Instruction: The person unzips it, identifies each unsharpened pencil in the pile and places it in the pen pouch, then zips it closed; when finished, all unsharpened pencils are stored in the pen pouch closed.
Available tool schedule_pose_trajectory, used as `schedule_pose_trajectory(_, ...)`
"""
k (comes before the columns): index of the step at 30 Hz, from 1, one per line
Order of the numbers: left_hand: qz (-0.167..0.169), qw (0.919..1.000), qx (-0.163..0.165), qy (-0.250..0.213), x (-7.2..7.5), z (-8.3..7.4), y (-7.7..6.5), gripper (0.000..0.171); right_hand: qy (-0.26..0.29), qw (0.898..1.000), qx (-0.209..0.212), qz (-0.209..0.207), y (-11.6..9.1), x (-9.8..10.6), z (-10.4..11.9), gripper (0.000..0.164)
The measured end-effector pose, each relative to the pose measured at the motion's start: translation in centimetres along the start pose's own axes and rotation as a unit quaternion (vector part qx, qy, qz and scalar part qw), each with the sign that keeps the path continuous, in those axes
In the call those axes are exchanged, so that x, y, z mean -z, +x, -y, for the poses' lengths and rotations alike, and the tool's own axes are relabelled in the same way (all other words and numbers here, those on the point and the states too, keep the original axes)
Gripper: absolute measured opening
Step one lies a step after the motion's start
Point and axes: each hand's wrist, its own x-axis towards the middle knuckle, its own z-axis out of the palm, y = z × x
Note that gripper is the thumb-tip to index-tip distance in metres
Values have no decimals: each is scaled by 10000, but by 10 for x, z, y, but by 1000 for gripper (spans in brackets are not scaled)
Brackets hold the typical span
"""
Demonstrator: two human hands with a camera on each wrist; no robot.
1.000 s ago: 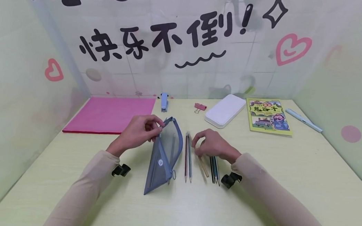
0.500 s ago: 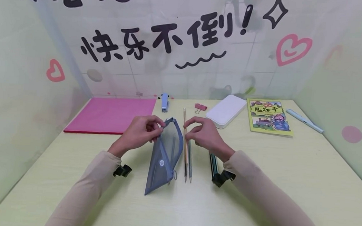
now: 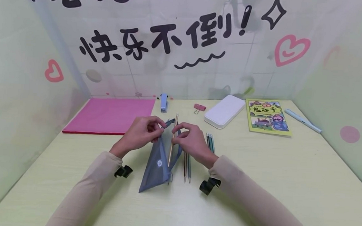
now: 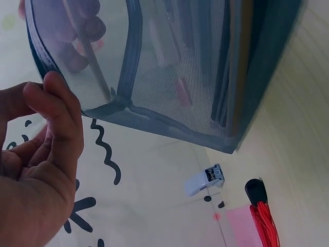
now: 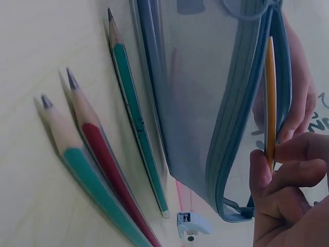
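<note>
My left hand pinches the top rim of a blue-grey mesh pencil case, which stands tilted with its zip undone. Between the thumb and fingers of my right hand is a yellowish pencil, held upright in the case's mouth. Its lower part shows inside the opening in the right wrist view. Through the mesh, long thin items show inside the case in the left wrist view. Beside the case, a red pencil and green pencils lie on the table.
More dark and green pencils lie partly behind my right wrist. Farther back are a pink folder, a blue stapler, a pink binder clip, a white case, a comic-covered booklet and a light-blue pen-like item.
My right hand has picked up the yellowish pencil from the table, raised it and carried it left into the case's mouth. My left hand keeps its hold; the case has shifted slightly.
</note>
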Motion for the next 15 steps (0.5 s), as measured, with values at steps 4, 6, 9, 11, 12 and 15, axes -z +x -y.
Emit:
schedule_pose_trajectory(4, -89, 10000, 44, 1, 0, -2, 2, 21, 22, 10000, 8, 93, -2, -1, 0, 25)
schedule_pose_trajectory(6, -157, 9998, 68, 29, 0, -2, 3, 21, -79, 9998, 15, 205, -4, -2, 1, 25)
schedule_pose_trajectory(9, -223, 9997, 81, 71, -1, -3, 3, 18, -275, 9991, 22, 329, -6, -3, 2, 25)
schedule_pose_trajectory(11, -239, 9997, 87, 59, -1, -2, 3, 16, -413, 9984, 51, 384, -7, -4, 3, 24)
schedule_pose_trajectory(12, -236, 9997, 71, 54, -1, -2, 3, 16, -479, 9981, 59, 388, -7, -5, 3, 24)
schedule_pose_trajectory(15, -210, 9998, 41, 2, -2, -2, 2, 18, -600, 9972, 45, 455, -7, -5, 4, 21)
